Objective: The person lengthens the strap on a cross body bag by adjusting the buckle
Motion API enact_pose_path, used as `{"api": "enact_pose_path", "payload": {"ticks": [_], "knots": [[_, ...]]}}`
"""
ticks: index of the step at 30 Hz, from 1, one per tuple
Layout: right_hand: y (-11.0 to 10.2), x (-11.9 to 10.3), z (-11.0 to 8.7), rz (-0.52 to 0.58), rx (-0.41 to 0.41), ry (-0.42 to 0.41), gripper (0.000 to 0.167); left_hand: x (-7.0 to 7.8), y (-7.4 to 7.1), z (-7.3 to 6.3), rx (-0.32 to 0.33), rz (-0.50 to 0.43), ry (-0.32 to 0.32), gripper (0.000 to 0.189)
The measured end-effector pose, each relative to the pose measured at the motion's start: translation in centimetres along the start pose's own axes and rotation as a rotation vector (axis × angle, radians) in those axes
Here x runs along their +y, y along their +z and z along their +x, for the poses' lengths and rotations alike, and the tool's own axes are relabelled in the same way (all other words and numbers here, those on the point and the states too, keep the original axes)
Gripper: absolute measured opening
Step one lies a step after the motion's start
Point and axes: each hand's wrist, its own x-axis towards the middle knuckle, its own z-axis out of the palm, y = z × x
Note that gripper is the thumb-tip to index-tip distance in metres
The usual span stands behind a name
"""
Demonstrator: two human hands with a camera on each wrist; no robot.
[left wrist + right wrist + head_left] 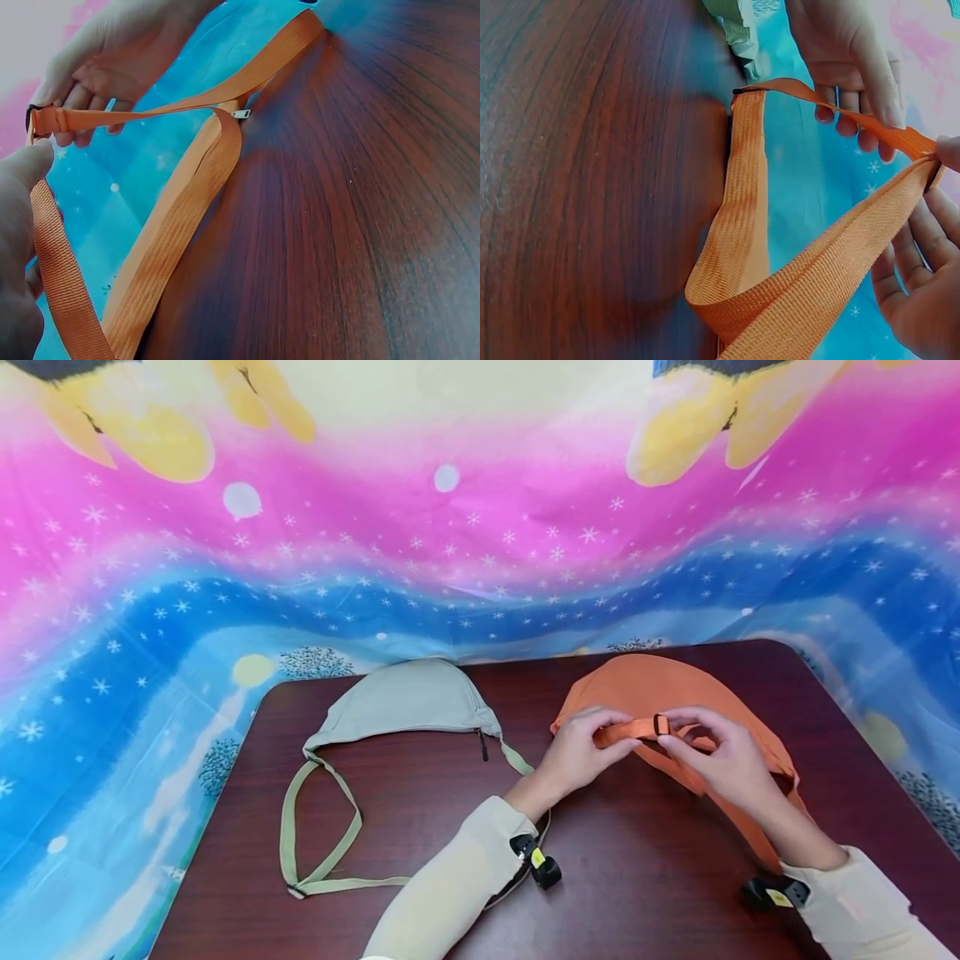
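Observation:
An orange crossbody bag (652, 685) lies at the right of the table, its webbing strap (67, 277) raised in front of it. My left hand (581, 752) pinches the strap between thumb and fingers, just left of a black slider buckle (661, 727). At the buckle's right side, my right hand (723, 760) pinches the strap with thumb and index finger. Strap loops hang below both hands in the right wrist view, where the buckle (933, 176) is partly covered by fingers. A small metal zipper pull (241, 114) shows on the bag in the left wrist view.
A pale grey-green bag (408, 697) lies at the left on the dark wooden table (600, 877), its light green strap (348, 885) looped toward the front and passing under my left forearm. A patterned cloth (450, 552) hangs behind the table.

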Motion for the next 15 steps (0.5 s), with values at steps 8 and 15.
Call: {"api": "enact_pose_path", "payload": {"ticks": [8, 15], "knots": [[0.09, -0.07, 0.17, -0.01, -0.021, 0.027, 0.035, -0.08, -0.05, 0.04, -0.006, 0.005, 0.011, 0.033], [-0.07, -0.08, -0.05, -0.058, 0.004, 0.031, 0.035, -0.2, -0.16, 0.04, 0.041, -0.039, 0.009, 0.034]]}}
